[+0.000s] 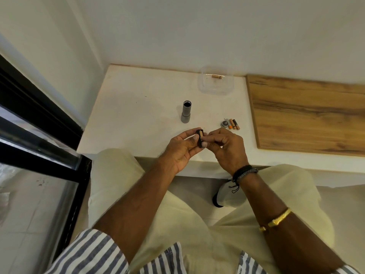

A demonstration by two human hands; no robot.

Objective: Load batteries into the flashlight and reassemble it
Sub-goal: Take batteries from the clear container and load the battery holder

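My left hand [182, 149] grips a small black battery holder [199, 138] above the table's front edge. A copper-coloured battery sits in the holder, and the fingers of my right hand [225, 146] pinch the holder's right side. The grey flashlight body [186, 111] stands upright on the white table [138, 107], its open dark end up. To the right lie the round tail cap [224, 123] and two loose batteries [233, 124] side by side.
A clear plastic box [216, 81] at the back holds one more battery [217, 76]. A wooden board [308, 113] covers the table's right part. White walls close the back and left; a black-framed glass panel [39, 135] stands at left.
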